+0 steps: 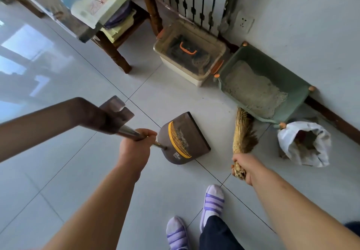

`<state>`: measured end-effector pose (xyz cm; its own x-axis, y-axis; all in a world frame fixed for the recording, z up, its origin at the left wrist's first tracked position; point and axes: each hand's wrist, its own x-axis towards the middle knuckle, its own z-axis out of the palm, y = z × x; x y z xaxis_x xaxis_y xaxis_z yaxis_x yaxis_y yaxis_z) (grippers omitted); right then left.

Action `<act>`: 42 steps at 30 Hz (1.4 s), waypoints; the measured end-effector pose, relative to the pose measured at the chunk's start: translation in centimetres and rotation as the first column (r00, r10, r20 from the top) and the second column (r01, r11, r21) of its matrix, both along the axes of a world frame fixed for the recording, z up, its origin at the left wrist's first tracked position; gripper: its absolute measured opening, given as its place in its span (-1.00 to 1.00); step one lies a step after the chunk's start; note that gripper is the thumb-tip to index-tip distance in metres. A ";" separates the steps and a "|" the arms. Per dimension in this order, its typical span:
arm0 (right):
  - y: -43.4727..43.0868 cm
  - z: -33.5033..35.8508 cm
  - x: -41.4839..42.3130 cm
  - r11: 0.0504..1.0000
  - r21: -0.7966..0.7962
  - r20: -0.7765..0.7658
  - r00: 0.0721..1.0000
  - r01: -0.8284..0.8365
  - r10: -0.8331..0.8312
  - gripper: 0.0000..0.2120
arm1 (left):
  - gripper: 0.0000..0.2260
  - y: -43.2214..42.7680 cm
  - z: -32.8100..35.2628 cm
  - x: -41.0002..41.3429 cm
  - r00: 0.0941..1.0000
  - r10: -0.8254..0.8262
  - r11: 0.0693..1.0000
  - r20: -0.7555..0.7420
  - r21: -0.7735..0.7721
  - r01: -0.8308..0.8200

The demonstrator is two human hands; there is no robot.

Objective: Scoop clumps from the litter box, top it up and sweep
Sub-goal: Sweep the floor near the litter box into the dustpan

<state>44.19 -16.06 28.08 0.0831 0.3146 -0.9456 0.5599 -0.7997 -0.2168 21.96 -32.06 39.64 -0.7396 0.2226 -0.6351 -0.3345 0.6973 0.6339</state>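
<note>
The floor is glossy pale tile that mirrors the window light. The dustpan is matt brown plastic with a yellow plastic comb, on a shiny metal shaft. The broom is rough dry straw. The litter box is smooth green plastic holding coarse grey litter; beside it lies a crinkled white plastic bag.
</note>
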 end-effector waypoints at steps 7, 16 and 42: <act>-2.0 1.1 -0.9 0.983 -0.035 0.050 0.982 -0.178 0.180 -0.87 | -0.81 -1.7 -0.4 -1.4 0.999 0.053 0.999 -0.005 -0.010 -0.053; 1.1 -1.3 -6.0 0.941 0.067 0.078 0.942 -0.332 0.327 -0.86 | -0.79 -2.7 -1.2 -2.8 0.993 0.116 0.993 -0.008 0.008 -0.116; -3.0 1.4 -0.4 0.600 0.015 0.169 0.594 -0.800 0.787 -0.59 | -0.78 -4.0 -1.6 -3.2 0.990 0.138 0.990 0.001 -0.002 -0.138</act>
<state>43.83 -19.08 29.51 -0.1172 0.3906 -0.9131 0.9914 -0.0083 -0.1308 18.78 -36.02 38.08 -0.7624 0.1170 -0.6364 -0.4287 0.6454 0.6322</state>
